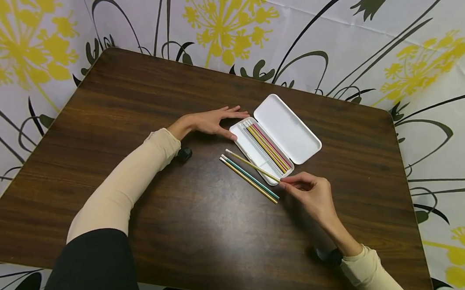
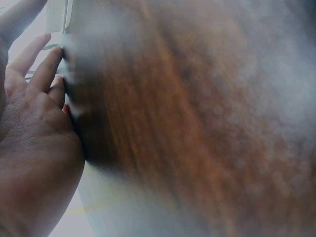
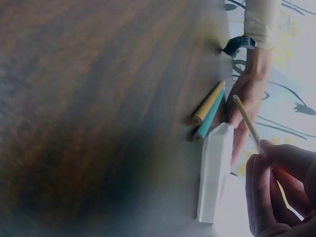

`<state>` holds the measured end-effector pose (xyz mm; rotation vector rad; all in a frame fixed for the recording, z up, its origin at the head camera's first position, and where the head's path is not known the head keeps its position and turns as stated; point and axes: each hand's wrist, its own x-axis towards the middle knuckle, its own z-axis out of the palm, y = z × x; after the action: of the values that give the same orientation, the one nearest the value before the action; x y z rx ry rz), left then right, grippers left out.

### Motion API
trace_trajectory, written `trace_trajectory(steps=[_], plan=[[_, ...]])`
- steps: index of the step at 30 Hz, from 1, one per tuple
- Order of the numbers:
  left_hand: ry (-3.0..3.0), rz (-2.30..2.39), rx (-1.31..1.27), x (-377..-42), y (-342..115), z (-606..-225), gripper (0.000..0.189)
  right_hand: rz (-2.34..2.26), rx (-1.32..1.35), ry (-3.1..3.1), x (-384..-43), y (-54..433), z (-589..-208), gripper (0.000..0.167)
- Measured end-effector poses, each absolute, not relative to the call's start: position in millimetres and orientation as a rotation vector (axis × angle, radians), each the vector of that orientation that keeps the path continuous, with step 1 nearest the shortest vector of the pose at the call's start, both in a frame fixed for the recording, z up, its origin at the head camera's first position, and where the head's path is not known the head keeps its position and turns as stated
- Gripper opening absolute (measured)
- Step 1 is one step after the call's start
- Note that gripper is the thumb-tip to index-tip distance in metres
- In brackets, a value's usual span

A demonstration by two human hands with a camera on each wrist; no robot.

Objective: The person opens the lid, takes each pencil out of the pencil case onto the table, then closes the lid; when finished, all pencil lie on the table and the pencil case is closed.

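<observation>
A white pencil case point(image 1: 266, 164) lies on the table with its lid point(image 1: 288, 129) folded back. Several pencils point(image 1: 270, 145) in yellow, red and white lie side by side inside it. My right hand point(image 1: 312, 196) pinches one end of a yellow pencil point(image 3: 250, 123) between thumb and fingers, above the case's near edge. My left hand point(image 1: 214, 121) rests at the case's left end, fingers spread and thumb at its corner. In front of the case a teal pencil point(image 1: 254, 179) and a gold pencil point(image 1: 252, 183) lie side by side on the wood.
The dark wooden table point(image 1: 174, 235) stands against cloth point(image 1: 131, 19) printed with yellow flowers, which hangs behind and at the sides. A black wrist camera point(image 1: 184, 154) sits under the left wrist, close to the tabletop.
</observation>
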<state>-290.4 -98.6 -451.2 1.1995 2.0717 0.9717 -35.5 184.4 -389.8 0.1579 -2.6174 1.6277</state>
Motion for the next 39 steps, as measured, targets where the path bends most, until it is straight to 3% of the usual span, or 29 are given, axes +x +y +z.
trace_trajectory(steps=[11, 18, 39], plan=[[2.03, 0.976, 1.199, -271.2, -98.1, -415.0, 0.077, 1.536, 0.216, -2.605, -35.7, 188.0, -419.2, 0.012], [2.031, 0.971, 1.202, -269.1, -97.9, -411.9, 0.076, 1.319, 0.307, -2.674, -37.4, 193.4, -444.9, 0.012], [2.036, 0.957, 1.201, -269.9, -97.9, -412.7, 0.078, 1.18, 0.341, -2.709, -42.4, 195.6, -447.9, 0.011]])
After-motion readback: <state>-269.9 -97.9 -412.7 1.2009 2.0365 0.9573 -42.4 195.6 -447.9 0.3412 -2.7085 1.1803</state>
